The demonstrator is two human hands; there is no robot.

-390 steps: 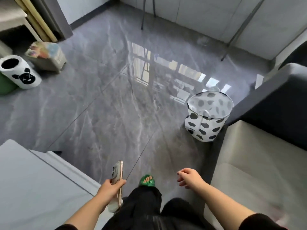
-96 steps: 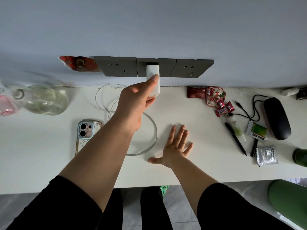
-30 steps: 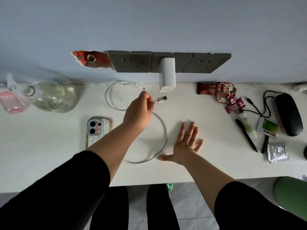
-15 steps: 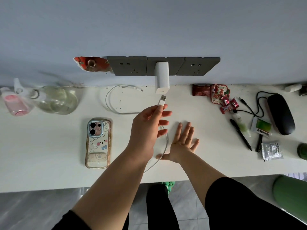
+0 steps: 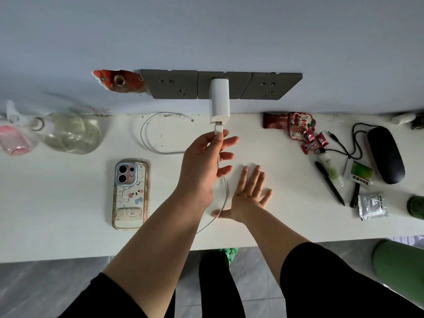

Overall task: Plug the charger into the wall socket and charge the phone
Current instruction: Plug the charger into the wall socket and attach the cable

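Note:
A white charger (image 5: 219,101) sticks out of the middle one of three grey wall sockets (image 5: 230,86). My left hand (image 5: 205,164) pinches the USB plug (image 5: 218,129) of a white cable (image 5: 158,134), and the plug's metal tip touches the charger's lower end. The cable loops over the white table (image 5: 57,203) and its small far end lies near the wall. A phone (image 5: 130,194) in a cartoon case lies face down, left of my left arm. My right hand (image 5: 249,192) rests flat on the table with fingers spread, holding nothing.
A glass bottle (image 5: 68,133) and a pink bottle (image 5: 13,140) lie at the left. At the right are red candy wrappers (image 5: 298,128), a black pen (image 5: 329,182), a black case (image 5: 385,154) with a black cord, a foil sachet (image 5: 371,205). A red hole (image 5: 119,81) gapes beside the sockets.
My left hand has carried the cable's USB plug up from the table to the charger's lower end. My right hand has stayed flat on the table.

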